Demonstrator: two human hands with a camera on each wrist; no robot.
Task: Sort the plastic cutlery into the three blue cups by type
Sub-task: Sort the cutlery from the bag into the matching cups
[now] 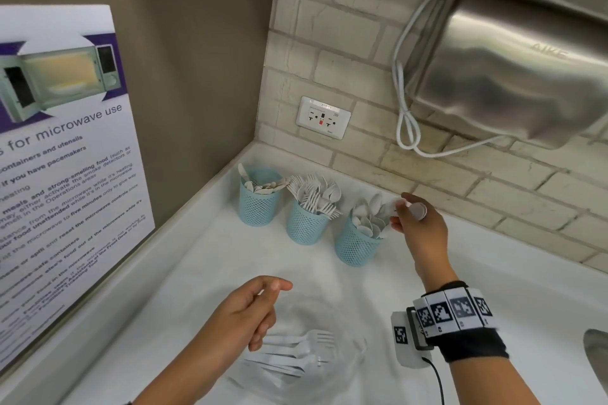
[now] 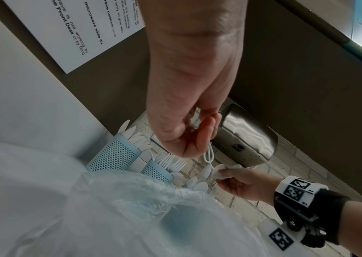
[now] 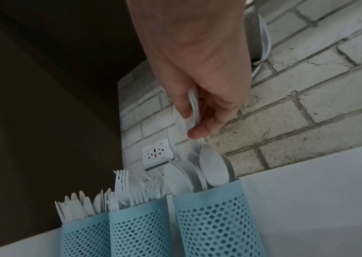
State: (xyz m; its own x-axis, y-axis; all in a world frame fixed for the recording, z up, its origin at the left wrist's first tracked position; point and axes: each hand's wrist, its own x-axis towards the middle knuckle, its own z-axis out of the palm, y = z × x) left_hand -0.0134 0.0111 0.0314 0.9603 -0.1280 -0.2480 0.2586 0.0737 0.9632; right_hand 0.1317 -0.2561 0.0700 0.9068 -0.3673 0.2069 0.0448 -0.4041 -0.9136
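Several light, slippery plastic spoons point(image 1: 415, 208) pinched in right hand point(image 1: 419, 227) above spoon cup point(image 1: 357, 243); left hand point(image 1: 250, 309) loose, empty.

a microwave poster point(image 1: 59, 154), wall socket point(image 1: 323, 117) and steel dryer point(image 1: 513, 76).

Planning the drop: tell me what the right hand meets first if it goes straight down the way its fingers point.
Probably the spoons standing in the right blue cup. The right hand, pinching spoons of its own, points down just above them; depth is unclear.
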